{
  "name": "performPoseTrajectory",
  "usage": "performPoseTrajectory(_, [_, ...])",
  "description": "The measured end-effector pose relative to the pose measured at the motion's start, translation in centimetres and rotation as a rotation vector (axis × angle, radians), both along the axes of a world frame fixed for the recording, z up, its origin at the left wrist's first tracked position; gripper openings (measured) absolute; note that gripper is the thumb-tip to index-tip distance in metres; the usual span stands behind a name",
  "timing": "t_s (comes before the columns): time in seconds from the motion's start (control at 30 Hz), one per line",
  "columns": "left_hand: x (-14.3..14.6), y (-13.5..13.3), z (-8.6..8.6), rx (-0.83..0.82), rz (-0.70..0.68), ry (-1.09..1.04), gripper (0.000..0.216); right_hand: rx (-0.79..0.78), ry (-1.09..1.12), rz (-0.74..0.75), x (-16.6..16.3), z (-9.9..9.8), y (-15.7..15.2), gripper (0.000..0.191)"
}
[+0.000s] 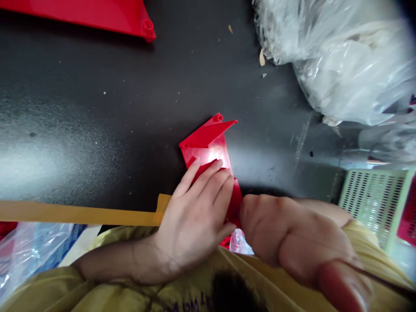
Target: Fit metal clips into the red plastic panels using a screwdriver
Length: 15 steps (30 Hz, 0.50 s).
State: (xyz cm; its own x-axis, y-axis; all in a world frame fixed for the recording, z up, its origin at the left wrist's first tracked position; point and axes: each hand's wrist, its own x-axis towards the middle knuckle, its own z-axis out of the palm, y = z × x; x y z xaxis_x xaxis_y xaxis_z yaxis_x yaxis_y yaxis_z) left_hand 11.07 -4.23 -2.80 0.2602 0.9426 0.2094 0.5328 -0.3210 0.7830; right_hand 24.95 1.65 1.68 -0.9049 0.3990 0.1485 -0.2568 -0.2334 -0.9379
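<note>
A glossy red plastic part [208, 141] with an angled flap lies on the black table [97, 117] near its front edge. My left hand [198, 212] rests flat on the near half of this part, fingers stretched out and pressing it down. My right hand [292, 236] is curled closed against the part's near right edge. A bit of clear plastic film [240, 243] shows just below the two hands. What the right fingers pinch is hidden.
A second red plastic part [97, 15] lies at the far left. Crumpled clear plastic bags [338, 56] pile up at the far right. A pale green perforated basket [373, 201] stands at the right. Yellow tape [81, 213] lines the table's front edge.
</note>
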Motion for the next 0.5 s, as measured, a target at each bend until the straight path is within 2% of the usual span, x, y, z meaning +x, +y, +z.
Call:
performPoseTrajectory(0.07, [0.1,0.0,0.1,-0.002,0.016,-0.001,0.037,-0.053,-0.077,-0.042,0.3,0.0,0.3,0.049])
performPoseTrajectory(0.17, [0.1,0.0,0.1,0.029,0.004,0.025,0.042,-0.279,-0.132,-0.363,1.5,0.5,0.5,0.056])
performPoseTrajectory(0.23, [0.0,-0.1,0.2,0.028,-0.007,0.05,0.045,-0.357,-0.079,-0.561,2.3,1.0,0.5,0.056])
performPoseTrajectory(0.3, [-0.1,-0.2,0.1,0.028,-0.009,0.068,0.047,-0.292,-0.032,-0.668,3.0,1.4,0.2,0.055])
performPoseTrajectory(0.37, [-0.1,-0.2,0.1,0.044,-0.008,0.076,0.048,-0.185,-0.049,-0.701,3.3,1.8,-0.4,0.057])
performPoseTrajectory(0.5, [0.1,-0.2,-0.1,0.084,0.0,0.084,0.05,-0.037,-0.129,-0.635,3.1,1.9,-1.9,0.059])
